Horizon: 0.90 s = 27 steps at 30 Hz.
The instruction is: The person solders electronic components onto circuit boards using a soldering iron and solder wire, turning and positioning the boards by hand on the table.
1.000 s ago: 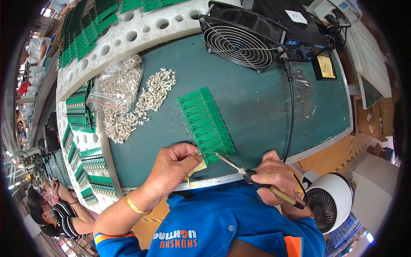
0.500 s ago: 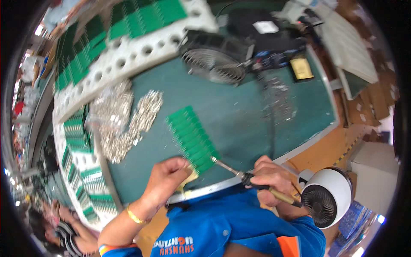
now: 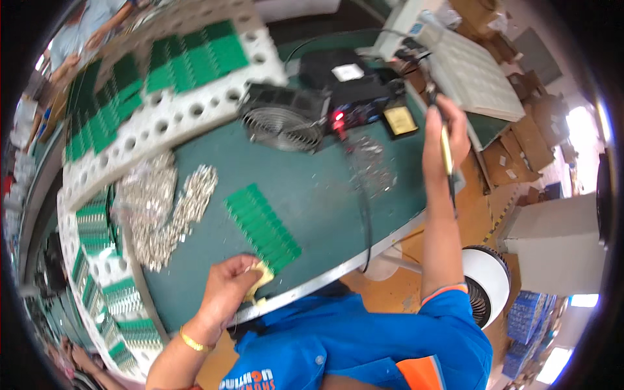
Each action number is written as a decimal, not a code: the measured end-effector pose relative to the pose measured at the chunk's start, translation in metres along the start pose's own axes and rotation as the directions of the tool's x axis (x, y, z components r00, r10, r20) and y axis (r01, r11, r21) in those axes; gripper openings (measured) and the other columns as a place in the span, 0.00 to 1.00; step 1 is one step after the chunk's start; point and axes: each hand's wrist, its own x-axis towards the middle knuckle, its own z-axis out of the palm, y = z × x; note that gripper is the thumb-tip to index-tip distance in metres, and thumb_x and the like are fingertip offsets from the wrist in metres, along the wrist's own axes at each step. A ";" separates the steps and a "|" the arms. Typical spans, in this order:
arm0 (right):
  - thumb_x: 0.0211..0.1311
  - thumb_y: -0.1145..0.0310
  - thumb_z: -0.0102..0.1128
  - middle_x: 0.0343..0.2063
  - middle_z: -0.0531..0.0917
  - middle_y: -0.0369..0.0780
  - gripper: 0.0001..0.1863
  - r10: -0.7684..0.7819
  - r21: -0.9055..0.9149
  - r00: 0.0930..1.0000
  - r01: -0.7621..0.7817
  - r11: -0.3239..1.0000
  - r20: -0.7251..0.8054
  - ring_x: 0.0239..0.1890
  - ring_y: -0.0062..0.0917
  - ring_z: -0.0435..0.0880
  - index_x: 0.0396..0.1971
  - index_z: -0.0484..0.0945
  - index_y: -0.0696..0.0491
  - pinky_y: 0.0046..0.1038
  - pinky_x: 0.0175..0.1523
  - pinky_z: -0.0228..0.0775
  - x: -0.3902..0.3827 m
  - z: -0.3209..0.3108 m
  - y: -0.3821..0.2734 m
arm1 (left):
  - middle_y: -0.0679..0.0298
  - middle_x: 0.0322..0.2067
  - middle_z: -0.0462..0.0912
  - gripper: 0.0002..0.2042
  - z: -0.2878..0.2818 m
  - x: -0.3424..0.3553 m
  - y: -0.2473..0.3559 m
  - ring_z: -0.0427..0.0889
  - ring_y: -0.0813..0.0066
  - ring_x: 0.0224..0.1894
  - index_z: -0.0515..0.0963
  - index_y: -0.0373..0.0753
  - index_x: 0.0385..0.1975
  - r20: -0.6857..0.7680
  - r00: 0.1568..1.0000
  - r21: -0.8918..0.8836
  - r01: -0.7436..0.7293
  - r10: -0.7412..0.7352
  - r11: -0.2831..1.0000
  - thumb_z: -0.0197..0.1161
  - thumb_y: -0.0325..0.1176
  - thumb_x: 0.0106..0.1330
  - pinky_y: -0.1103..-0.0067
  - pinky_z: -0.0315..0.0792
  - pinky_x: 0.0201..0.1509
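Observation:
A green circuit board (image 3: 260, 224), divided into rows, lies slanted near the table's front edge. My left hand (image 3: 229, 283) is closed at its near corner, pinching a soft yellow piece (image 3: 262, 278) like cloth or paper against the board. Out to the right and raised, my right hand (image 3: 445, 140) is wrapped round a soldering iron (image 3: 446, 153). The iron points away from me, its front end close to the clutter by a pale, box-like panel, and clear of the board. Exactly where its tip ends is blurred.
Small silvery metal parts (image 3: 192, 201) lie beside a clear bag (image 3: 146, 192) of them. Behind stand a black fan (image 3: 283, 127), a soldering station (image 3: 348, 91) and a yellow sponge (image 3: 400, 120). White foam racks (image 3: 175, 120) hold boards. A cable (image 3: 367, 221) crosses the table. Other people appear at left.
My right hand has carried the soldering iron from the board up and away to the far right. My left hand stays at the board's corner. The whole view has shifted.

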 end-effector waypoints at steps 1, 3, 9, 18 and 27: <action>0.60 0.67 0.62 0.41 0.85 0.44 0.14 -0.094 -0.138 0.996 0.094 0.986 0.011 0.43 0.29 0.84 0.45 0.80 0.55 0.27 0.51 0.72 0.011 0.001 0.009 | 0.68 0.30 0.82 0.07 0.000 0.003 -0.004 0.78 0.86 0.31 0.80 0.31 0.38 0.033 0.999 0.005 -0.041 0.041 0.999 0.60 0.24 0.63 0.86 0.71 0.34; 0.62 0.62 0.62 0.39 0.85 0.46 0.16 -0.064 -0.208 0.963 0.121 0.971 0.262 0.42 0.31 0.84 0.48 0.80 0.50 0.29 0.51 0.72 0.023 0.004 0.028 | 0.70 0.30 0.81 0.07 0.005 -0.002 0.002 0.76 0.88 0.30 0.80 0.32 0.37 0.012 0.999 -0.004 -0.042 0.042 0.999 0.58 0.24 0.62 0.87 0.68 0.32; 0.65 0.66 0.57 0.32 0.83 0.43 0.13 0.138 0.262 0.987 -0.113 0.958 -0.082 0.33 0.28 0.82 0.44 0.79 0.59 0.21 0.42 0.72 -0.040 -0.029 -0.037 | 0.64 0.36 0.84 0.10 -0.004 0.002 -0.006 0.81 0.84 0.34 0.79 0.30 0.43 0.029 1.000 -0.076 -0.011 0.013 0.997 0.59 0.24 0.64 0.86 0.74 0.38; 0.52 0.70 0.66 0.20 0.79 0.37 0.10 -0.282 0.588 0.675 -0.275 0.761 0.682 0.22 0.27 0.75 0.34 0.81 0.56 0.34 0.40 0.64 -0.157 -0.056 -0.089 | 0.64 0.35 0.84 0.10 -0.002 -0.001 -0.004 0.81 0.83 0.34 0.79 0.30 0.43 0.037 0.999 -0.074 0.007 -0.004 0.997 0.60 0.24 0.64 0.85 0.74 0.38; 0.52 0.68 0.67 0.21 0.80 0.36 0.10 -0.307 0.570 0.614 -0.291 0.768 0.727 0.24 0.26 0.76 0.34 0.82 0.54 0.35 0.42 0.64 -0.158 -0.050 -0.085 | 0.64 0.37 0.85 0.10 -0.003 -0.001 -0.001 0.79 0.85 0.36 0.80 0.29 0.43 0.040 0.999 -0.078 0.015 -0.012 0.997 0.58 0.24 0.64 0.85 0.73 0.41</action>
